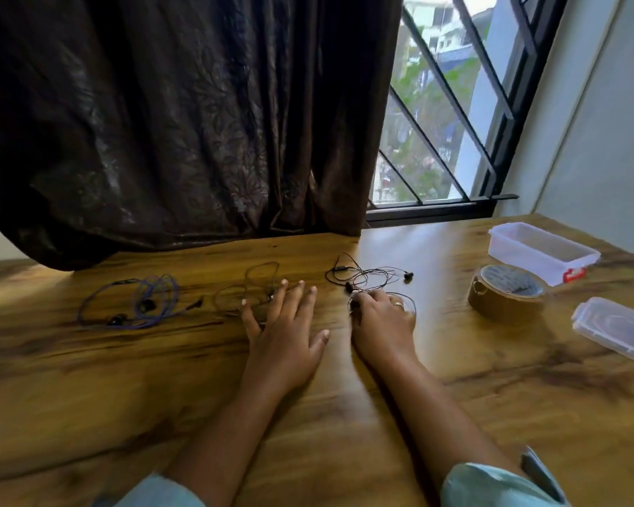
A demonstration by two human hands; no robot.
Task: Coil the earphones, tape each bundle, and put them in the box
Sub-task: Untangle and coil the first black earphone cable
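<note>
Three sets of earphones lie on the wooden table (344, 415). Purple earphones (140, 303) are loosely looped at the left. Thin dark earphones (249, 287) lie in the middle, partly under my left hand (284, 329), which rests flat on the table with fingers spread. Black earphones (366, 276) lie tangled right of centre. My right hand (379, 320) has its fingers curled over the near loop of that black cable and pinches it. A roll of brown tape (506, 294) stands to the right. The clear plastic box (542, 250) sits open at the far right.
The box's clear lid (615, 329) lies near the right edge of the table. A dark curtain (180, 122) hangs down onto the table's far side. A barred window (451, 104) and a pale wall stand behind the box.
</note>
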